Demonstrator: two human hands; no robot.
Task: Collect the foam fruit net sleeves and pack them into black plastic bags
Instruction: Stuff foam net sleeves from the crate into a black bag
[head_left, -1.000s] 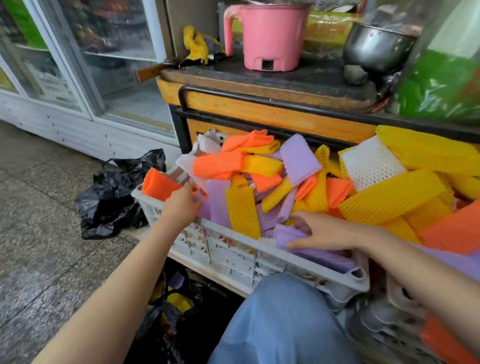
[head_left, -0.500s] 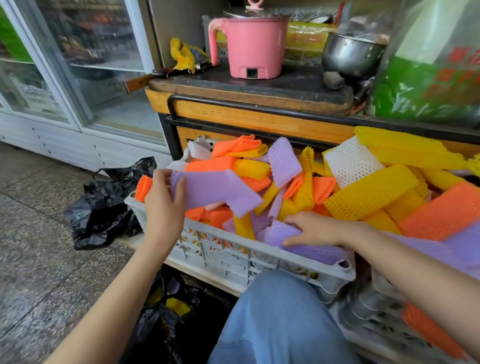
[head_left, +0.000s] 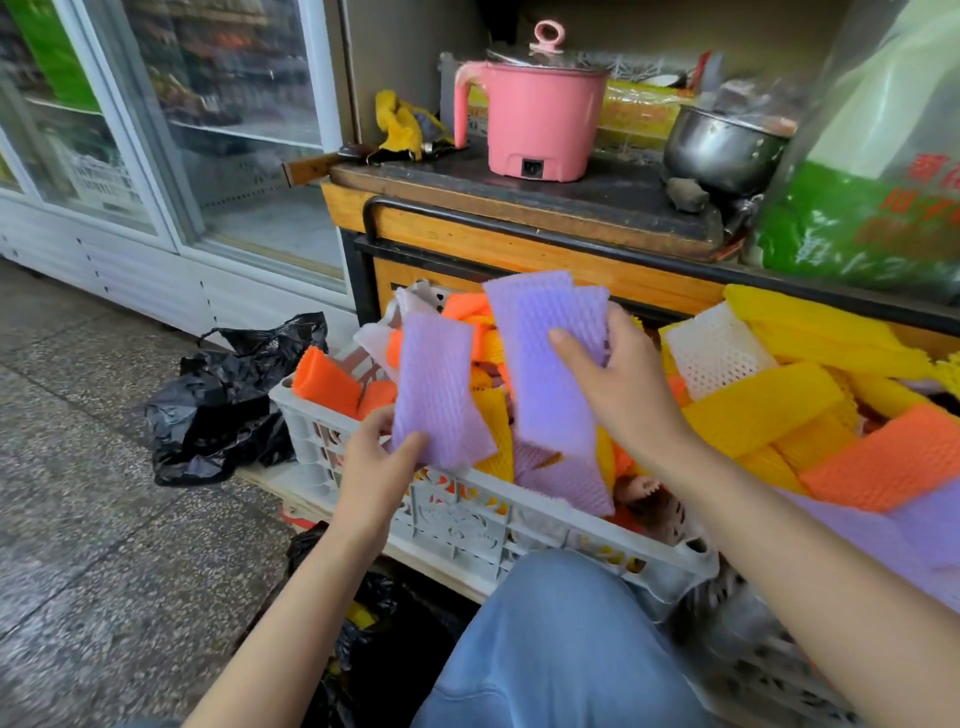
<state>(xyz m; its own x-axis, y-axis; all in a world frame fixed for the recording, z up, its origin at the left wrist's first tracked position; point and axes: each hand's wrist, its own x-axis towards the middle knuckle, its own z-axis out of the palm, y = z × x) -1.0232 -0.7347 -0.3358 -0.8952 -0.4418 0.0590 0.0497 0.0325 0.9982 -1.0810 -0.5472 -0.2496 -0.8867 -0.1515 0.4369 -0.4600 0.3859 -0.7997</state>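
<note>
- Foam fruit net sleeves (head_left: 763, 405) in orange, yellow, purple and white are lying heaped inside the white crate (head_left: 467, 519), spilling over its right side.
- The left hand (head_left: 379, 467) is hovering over the crate's near-left rim. Its thumb and fingers are pinching the lower end of one purple sleeve (head_left: 441, 395), which is standing almost upright above the crate.
- The right hand (head_left: 623, 395) is hanging above the middle of the crate and gripping a purple bundle (head_left: 540, 374). The thumb is lying across the front and the fingers are curling round the far edge. How many sleeves are in the bundle I cannot tell.
- The bundle's lower ends are trailing down towards the crate's near rim.
- The two hands are working apart, each clamped on its own purple foam, with the sleeve and the bundle just beside each other.
- An orange sleeve (head_left: 322, 374) is leaning at the crate's left corner.
- A white sleeve (head_left: 711, 353) is resting at the crate's far side.
- A black plastic bag (head_left: 223, 400) is lying crumpled on the floor left of the crate.
- A second black bag (head_left: 374, 623) is gaping below the crate's near edge, with something yellow showing inside.
- A knee in blue jeans (head_left: 561, 649) is pressing close to the crate's near wall.
- Behind the crate, a wooden surface (head_left: 519, 213) is carrying a pink pot (head_left: 535, 119) with its lid on and a steel pot (head_left: 722, 150).
</note>
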